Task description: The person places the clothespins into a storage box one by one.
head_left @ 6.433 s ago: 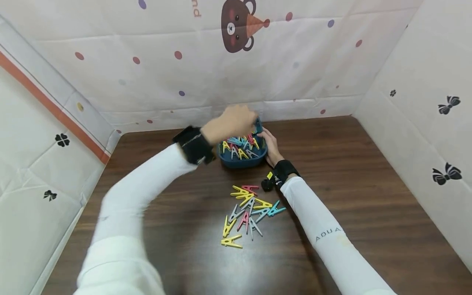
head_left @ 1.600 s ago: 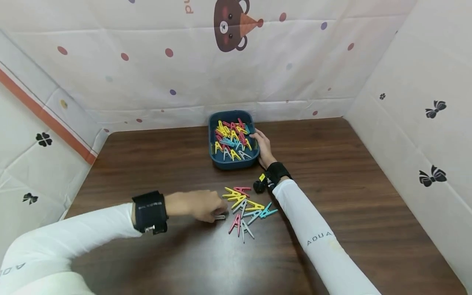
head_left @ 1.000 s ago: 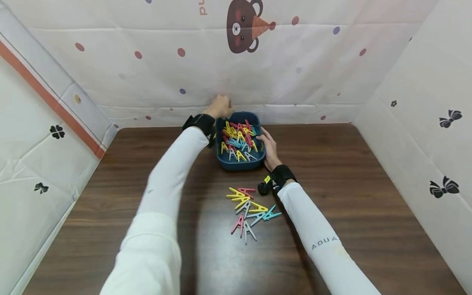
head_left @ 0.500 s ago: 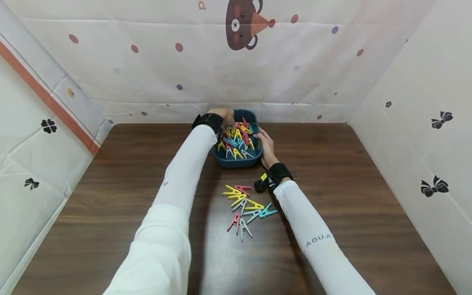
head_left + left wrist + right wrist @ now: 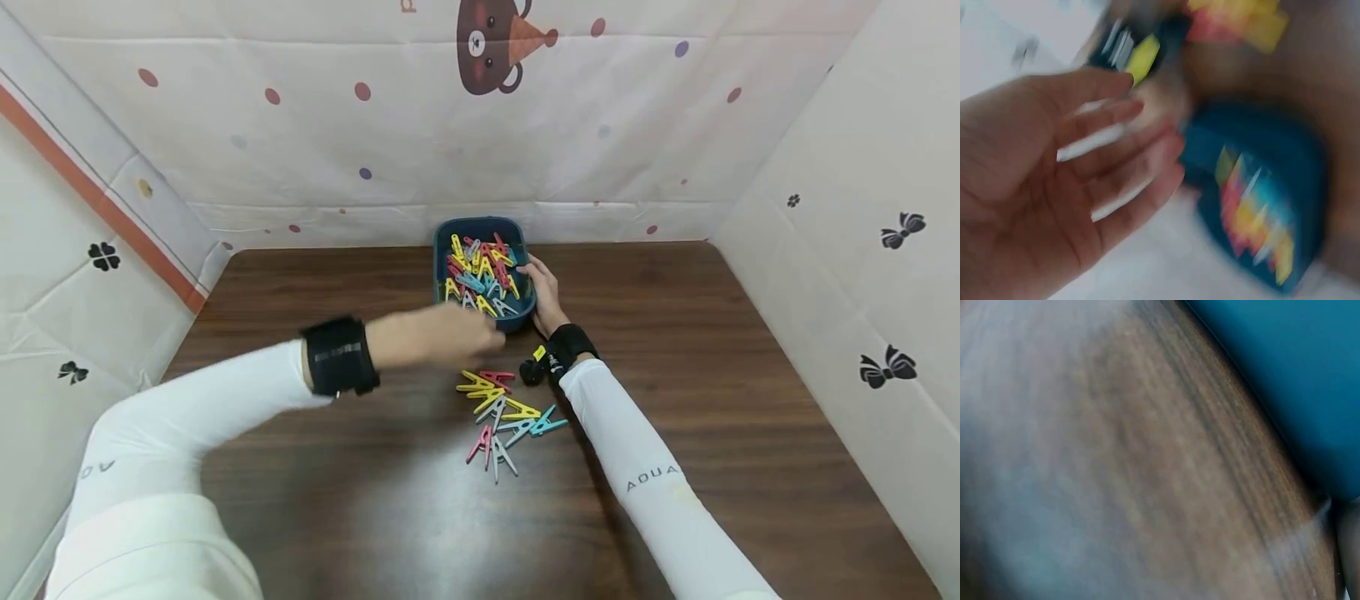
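My left hand (image 5: 442, 335) passes above the table, between a dark blue plastic box and a loose pile of clothespins (image 5: 504, 410). In the left wrist view its fingers are loosely extended and hold nothing; that view is blurred. The box (image 5: 480, 227) stands at the back and holds many yellow, pink, blue and grey clothespins (image 5: 483, 268). At the box's right side my right hand (image 5: 546, 293) grips the wall, thumb over the rim. Its fingers behind the wall are hidden. In the right wrist view only the box's blue wall (image 5: 1291, 375) and wood grain show clearly.
The brown wooden table (image 5: 720, 400) ends at a white patterned sheet (image 5: 420, 125) behind the box. Similar sheets rise at left and right. A small black camera (image 5: 532, 372) on the right wrist sits close to the pile.
My left hand took a grey clothespin from the pile to the box, then came back toward me without it. Two yellow ones also left the pile earlier. The right hand stays on the box.
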Motion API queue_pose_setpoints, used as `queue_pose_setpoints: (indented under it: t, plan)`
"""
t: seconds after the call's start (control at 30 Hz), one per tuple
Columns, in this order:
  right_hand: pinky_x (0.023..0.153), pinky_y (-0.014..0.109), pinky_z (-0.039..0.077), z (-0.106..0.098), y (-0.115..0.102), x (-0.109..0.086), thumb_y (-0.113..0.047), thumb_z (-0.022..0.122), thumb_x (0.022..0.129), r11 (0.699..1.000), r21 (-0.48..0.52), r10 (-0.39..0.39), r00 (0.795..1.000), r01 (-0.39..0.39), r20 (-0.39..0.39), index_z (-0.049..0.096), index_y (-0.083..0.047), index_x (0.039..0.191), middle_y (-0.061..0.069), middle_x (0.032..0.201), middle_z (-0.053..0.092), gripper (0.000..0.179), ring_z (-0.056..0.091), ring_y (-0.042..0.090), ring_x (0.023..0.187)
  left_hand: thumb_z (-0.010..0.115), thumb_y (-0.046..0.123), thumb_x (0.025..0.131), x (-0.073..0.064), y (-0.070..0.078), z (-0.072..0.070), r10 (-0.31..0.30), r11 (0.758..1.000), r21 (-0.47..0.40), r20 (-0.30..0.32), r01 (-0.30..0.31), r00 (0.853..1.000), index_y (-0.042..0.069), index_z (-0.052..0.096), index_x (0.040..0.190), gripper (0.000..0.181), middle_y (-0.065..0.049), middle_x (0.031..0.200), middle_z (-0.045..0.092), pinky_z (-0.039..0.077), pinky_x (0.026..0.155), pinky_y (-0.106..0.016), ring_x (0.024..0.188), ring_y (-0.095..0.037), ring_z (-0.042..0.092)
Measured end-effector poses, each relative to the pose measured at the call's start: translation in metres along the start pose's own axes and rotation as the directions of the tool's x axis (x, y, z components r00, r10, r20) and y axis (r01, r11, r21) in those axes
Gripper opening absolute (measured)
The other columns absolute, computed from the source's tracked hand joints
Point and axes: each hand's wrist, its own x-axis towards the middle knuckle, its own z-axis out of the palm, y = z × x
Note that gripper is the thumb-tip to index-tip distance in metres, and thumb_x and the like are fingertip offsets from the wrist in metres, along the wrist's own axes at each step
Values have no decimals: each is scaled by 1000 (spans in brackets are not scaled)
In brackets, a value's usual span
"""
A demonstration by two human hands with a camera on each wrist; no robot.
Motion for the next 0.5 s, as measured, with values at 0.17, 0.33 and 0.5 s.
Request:
queue_pose_setpoints:
  t: [0.17, 0.33, 0.5]
  plan:
    - [82, 22, 54, 0, -4, 0, -18, 54, 102, 1000, -5, 13, 1000, -13, -1, 49, -19, 152, 13, 146, 56, 50, 61, 14, 107, 71, 21, 96, -4, 22, 62, -97, 995, -27, 18, 97, 995, 11, 58, 142, 48, -13, 143, 59, 61, 84, -38, 119, -26, 65]
    - [84, 22, 52, 4, -9, 2, -19, 54, 102, 999, -35, 0, 1000, 1, 6, 48, -19, 153, 13, 147, 55, 51, 61, 13, 106, 70, 19, 97, -1, 20, 77, -171, 979, -112, -24, 168, 985, 10, 64, 136, 40, -13, 132, 65, 61, 81, -36, 106, -22, 66]
    - [85, 22, 52, 7, -11, 3, -20, 54, 103, 999, -41, -4, 1000, 4, 5, 50, -20, 152, 13, 147, 55, 50, 61, 13, 106, 68, 10, 97, -4, 9, 66, -165, 970, -178, 15, 165, 986, 9, 70, 124, 28, -8, 108, 70, 56, 71, -30, 83, -16, 62]
